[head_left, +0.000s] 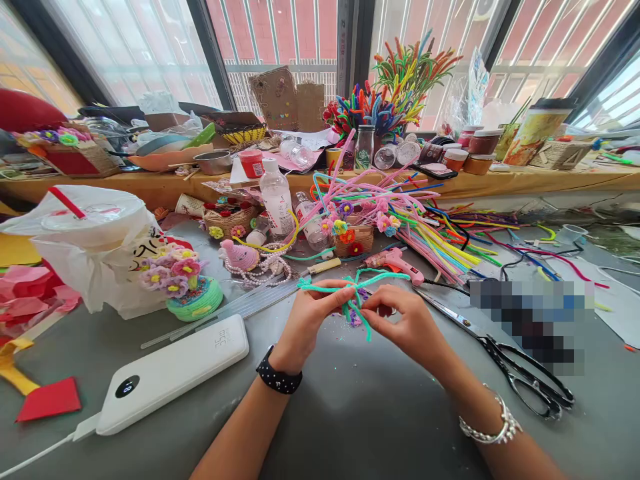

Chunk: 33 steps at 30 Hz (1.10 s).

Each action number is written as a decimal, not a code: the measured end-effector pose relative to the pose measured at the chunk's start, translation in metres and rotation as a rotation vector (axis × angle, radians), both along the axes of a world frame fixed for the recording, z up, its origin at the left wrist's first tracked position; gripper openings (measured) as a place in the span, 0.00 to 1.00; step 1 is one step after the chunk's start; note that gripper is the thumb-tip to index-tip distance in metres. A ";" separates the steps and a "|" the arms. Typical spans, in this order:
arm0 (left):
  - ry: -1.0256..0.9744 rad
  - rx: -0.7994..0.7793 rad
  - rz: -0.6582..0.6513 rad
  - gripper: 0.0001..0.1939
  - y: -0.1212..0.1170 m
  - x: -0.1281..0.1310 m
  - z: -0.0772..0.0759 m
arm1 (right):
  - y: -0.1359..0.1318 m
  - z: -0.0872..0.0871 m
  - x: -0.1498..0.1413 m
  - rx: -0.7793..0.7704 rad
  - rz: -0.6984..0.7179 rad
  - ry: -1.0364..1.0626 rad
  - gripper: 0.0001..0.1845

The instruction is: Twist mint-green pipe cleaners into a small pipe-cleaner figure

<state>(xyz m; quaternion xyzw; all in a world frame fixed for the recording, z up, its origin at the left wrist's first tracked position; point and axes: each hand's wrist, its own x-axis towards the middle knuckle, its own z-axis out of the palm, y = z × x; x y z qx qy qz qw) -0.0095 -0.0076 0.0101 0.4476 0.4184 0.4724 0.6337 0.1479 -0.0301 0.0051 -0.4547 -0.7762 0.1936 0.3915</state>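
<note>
Both hands pinch crossed teal-green pipe cleaners above a grey table

The fuzzy, bendable teal-green pipe cleaners (320, 289) cross each other between the two hands, raised over the tabletop, with their ends sticking out to either side and hanging below the fingers. The left hand (311, 320) grips them close to the crossing, thumb on the near side. The right hand (407, 321) has its thumb and forefinger closed at a drooping strand just beside that crossing; its other fingers are curled.

Right behind the grip, partly hidden by it, lies a small purple fuzzy piece (355, 317). Just beyond is a pink glue gun (395, 262), its dark cord running off to the right. Near the right hand lies a pair of large black-handled metal scissors (493, 345), tips toward the grip.

To the left of the grip, long translucent glue sticks (250, 303) lie at a slant, and nearer the left forearm rests a white rectangular power bank (175, 373) with a cable plugged in. Past it stands a round mint-green pot (195, 303) topped with pink and lilac fuzzy flowers (173, 272).

Farther beyond the grip spreads a loose heap of multicoloured pipe cleaners (435, 250), beside a small woven basket (354, 241) trimmed with flowers.
</note>
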 end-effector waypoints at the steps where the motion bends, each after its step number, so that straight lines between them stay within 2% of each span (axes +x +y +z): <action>1: -0.007 0.006 -0.003 0.10 0.000 0.000 -0.001 | -0.001 -0.002 -0.002 0.103 -0.019 -0.044 0.07; 3: -0.011 0.020 -0.002 0.09 0.000 0.001 -0.002 | -0.003 -0.006 -0.006 0.293 -0.072 -0.135 0.06; 6: 0.014 0.042 0.022 0.09 -0.001 0.003 -0.003 | -0.004 -0.011 -0.007 0.474 -0.116 -0.206 0.06; 12: 0.060 0.107 0.036 0.07 -0.002 0.005 -0.004 | -0.007 -0.012 -0.007 0.628 -0.064 -0.207 0.09; 15: -0.015 0.088 -0.012 0.06 -0.002 0.005 -0.004 | -0.008 -0.011 -0.008 0.613 -0.108 -0.136 0.09; 19: -0.159 0.036 -0.113 0.06 -0.002 0.004 -0.005 | -0.008 -0.008 -0.012 0.471 -0.122 0.067 0.07; 21: -0.189 0.030 -0.123 0.07 -0.002 0.004 -0.005 | -0.008 -0.008 -0.013 0.433 -0.131 0.122 0.07; 29: -0.047 0.055 -0.077 0.14 -0.001 0.003 -0.005 | -0.004 -0.014 -0.008 0.461 -0.097 0.029 0.10; 33: 0.064 0.150 0.025 0.11 0.002 0.000 -0.007 | -0.001 -0.010 -0.004 0.450 -0.031 -0.038 0.12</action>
